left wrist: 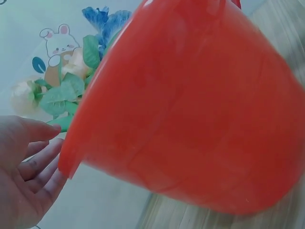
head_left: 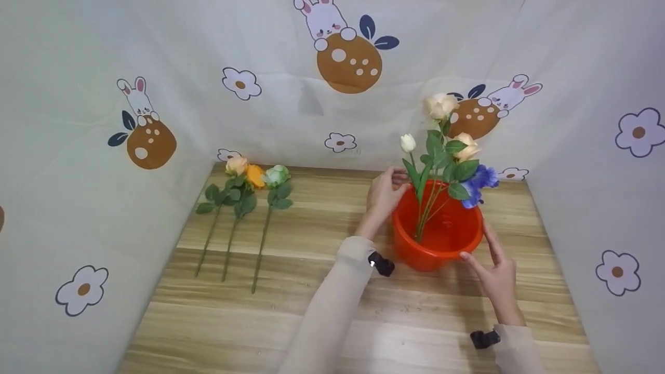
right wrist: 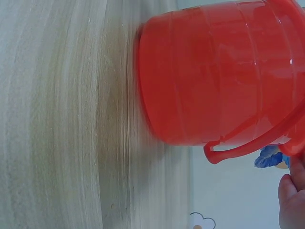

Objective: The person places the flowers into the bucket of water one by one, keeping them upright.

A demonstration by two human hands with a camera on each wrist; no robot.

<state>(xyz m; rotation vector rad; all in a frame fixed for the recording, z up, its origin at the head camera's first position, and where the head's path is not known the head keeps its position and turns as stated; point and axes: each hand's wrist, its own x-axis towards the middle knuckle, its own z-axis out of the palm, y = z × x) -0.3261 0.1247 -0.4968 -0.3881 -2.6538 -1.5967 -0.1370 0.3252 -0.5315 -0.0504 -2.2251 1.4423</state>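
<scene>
A red plastic bucket (head_left: 423, 258) stands on the wooden table, and its handle (right wrist: 257, 144) hangs down the side in the right wrist view. Inside lean a white tulip (head_left: 408, 143), two peach roses (head_left: 441, 106) and a blue-purple flower (head_left: 475, 187). My left hand (head_left: 384, 195) is at the far left of the rim, its thumb beside a green leaf (left wrist: 62, 125) and its fingers loosely bent. On the right, my right hand (head_left: 496, 272) touches the rim with thumb and fingers spread and nearly straight. Its fingers mostly fall outside the right wrist view.
To the left on the table (head_left: 322, 218) lie a peach rose (head_left: 237, 166), an orange flower (head_left: 255, 176) and a pale green rose (head_left: 277, 175), stems toward me. Printed cloth walls (head_left: 280, 114) with rabbits and flowers enclose the back and sides.
</scene>
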